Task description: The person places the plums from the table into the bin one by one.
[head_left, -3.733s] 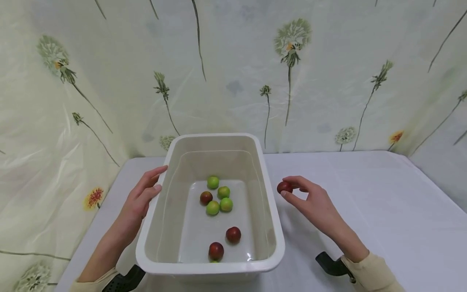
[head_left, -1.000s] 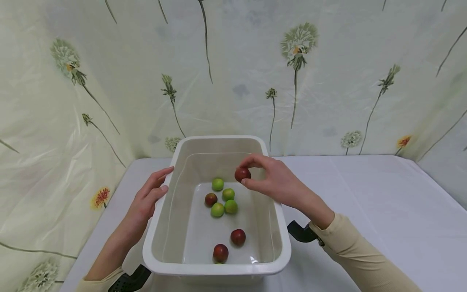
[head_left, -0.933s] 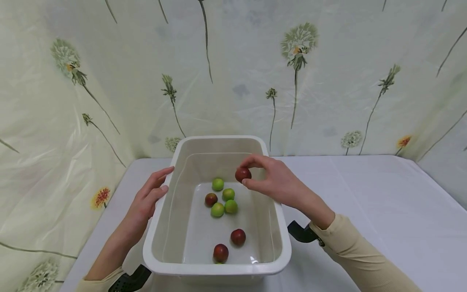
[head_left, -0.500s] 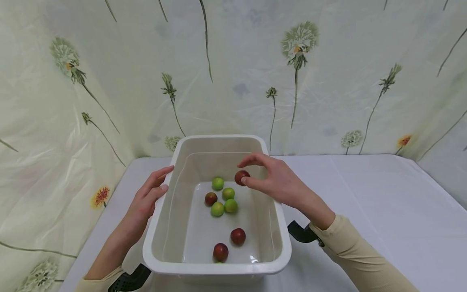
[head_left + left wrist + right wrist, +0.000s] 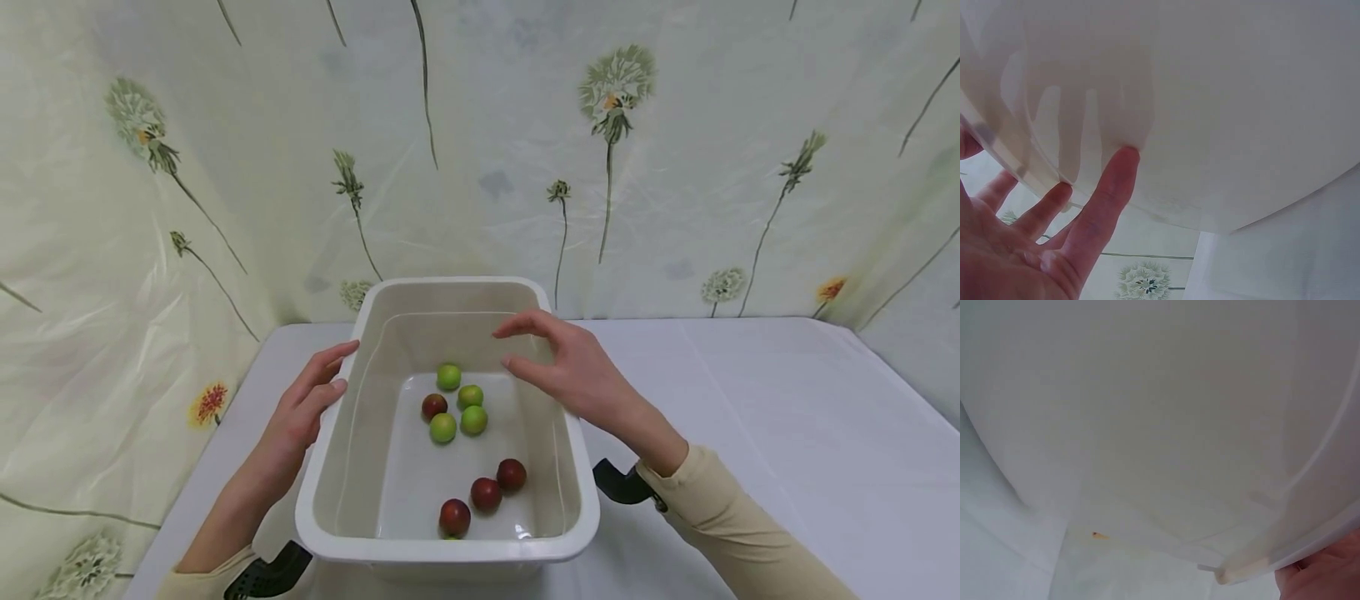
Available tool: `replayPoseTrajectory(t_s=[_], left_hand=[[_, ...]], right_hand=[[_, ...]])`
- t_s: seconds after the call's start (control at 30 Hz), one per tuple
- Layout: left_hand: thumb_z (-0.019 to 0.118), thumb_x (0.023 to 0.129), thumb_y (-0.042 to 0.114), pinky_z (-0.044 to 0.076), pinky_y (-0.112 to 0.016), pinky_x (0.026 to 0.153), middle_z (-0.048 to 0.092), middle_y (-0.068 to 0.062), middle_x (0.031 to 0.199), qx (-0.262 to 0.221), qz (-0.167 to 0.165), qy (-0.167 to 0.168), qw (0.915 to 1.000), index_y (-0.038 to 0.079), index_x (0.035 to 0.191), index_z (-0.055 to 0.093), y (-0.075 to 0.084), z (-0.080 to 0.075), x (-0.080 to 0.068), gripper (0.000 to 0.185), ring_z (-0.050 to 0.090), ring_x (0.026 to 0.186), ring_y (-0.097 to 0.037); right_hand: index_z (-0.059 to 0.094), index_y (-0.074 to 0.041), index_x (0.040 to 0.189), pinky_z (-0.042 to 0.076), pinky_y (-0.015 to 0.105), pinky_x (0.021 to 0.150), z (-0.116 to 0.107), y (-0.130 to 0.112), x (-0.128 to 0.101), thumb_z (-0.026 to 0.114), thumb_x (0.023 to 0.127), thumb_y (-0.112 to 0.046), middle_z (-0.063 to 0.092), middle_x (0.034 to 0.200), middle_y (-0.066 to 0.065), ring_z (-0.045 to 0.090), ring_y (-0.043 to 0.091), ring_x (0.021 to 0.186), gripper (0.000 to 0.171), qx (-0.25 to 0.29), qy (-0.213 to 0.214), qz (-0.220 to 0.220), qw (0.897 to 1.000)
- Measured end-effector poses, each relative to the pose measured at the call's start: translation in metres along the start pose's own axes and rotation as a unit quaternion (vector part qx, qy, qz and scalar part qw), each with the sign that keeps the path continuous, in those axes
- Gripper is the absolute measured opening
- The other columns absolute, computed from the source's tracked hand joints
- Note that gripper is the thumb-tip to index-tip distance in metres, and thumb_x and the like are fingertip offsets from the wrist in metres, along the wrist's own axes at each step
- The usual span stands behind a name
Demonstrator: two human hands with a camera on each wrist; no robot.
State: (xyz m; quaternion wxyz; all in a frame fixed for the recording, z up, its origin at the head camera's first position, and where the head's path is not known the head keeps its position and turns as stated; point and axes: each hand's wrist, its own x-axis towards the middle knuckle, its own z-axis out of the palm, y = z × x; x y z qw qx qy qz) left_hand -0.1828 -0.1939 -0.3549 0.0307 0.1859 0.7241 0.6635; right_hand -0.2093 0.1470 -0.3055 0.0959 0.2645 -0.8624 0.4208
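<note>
A deep off-white plastic tub [image 5: 450, 550] stands on the table, holding small round fruits that look like plums. Toward its far end, several green plums [image 5: 473, 420] cluster with a dark red plum [image 5: 434, 406]. Nearer the front lie three dark red plums [image 5: 486, 495]; a sliver of green shows behind the front rim. My right hand [image 5: 577, 362] hovers over the tub's right side, thumb and fingers parted, holding nothing. My left hand [image 5: 303, 408] touches the left rim with its fingertips; in the left wrist view, extended fingers [image 5: 1107, 200] rest against the outer wall.
A white cloth covers the table [image 5: 720, 433], which extends to the right of the tub. Behind and to the left hangs a pale curtain [image 5: 480, 167] with dandelion prints. Black wrist mounts [image 5: 622, 482] sit at both sleeves.
My right hand brought a red plum from the right over the tub, then parted its fingers and let it drop. That plum now lies near the front red ones. My left hand stayed at the rim.
</note>
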Motion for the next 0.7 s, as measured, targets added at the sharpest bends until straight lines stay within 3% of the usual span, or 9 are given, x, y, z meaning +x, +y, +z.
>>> replayPoseTrajectory(t_s=[0.2, 0.43, 0.7], left_hand=[[0.038, 0.107, 0.031, 0.055, -0.046, 0.083, 0.039, -0.006, 0.148, 0.003, 0.002, 0.001, 1.0, 0.024, 0.15, 0.035, 0.0, -0.001, 0.002, 0.044, 0.054, 0.121, -0.036], [0.039, 0.106, 0.034, 0.055, -0.045, 0.084, 0.039, -0.006, 0.149, 0.005, -0.004, 0.001, 1.0, 0.024, 0.15, 0.036, -0.001, -0.004, 0.004, 0.045, 0.056, 0.121, -0.032], [0.037, 0.106, 0.036, 0.053, -0.048, 0.086, 0.037, -0.009, 0.149, 0.016, -0.03, -0.016, 0.9993, 0.026, 0.152, 0.033, 0.002, -0.014, 0.004, 0.047, 0.053, 0.123, -0.028]], right_hand=[[0.062, -0.025, 0.126, 0.046, 0.045, 0.098, -0.005, 0.005, -0.009, 0.069, 0.093, -0.032, 0.06, 0.126, -0.01, 0.049, 0.01, 0.124, 0.035, 0.007, 0.043, 0.013, 0.999], [0.06, -0.022, 0.131, 0.034, 0.053, 0.107, -0.014, 0.016, -0.019, 0.066, 0.095, -0.029, 0.058, 0.133, -0.008, 0.047, 0.018, 0.13, 0.037, 0.004, 0.074, 0.021, 0.997], [0.059, -0.021, 0.132, 0.036, 0.052, 0.105, -0.028, 0.027, -0.035, 0.064, 0.097, -0.033, 0.057, 0.134, -0.006, 0.048, 0.023, 0.127, 0.038, -0.014, 0.099, 0.054, 0.994]])
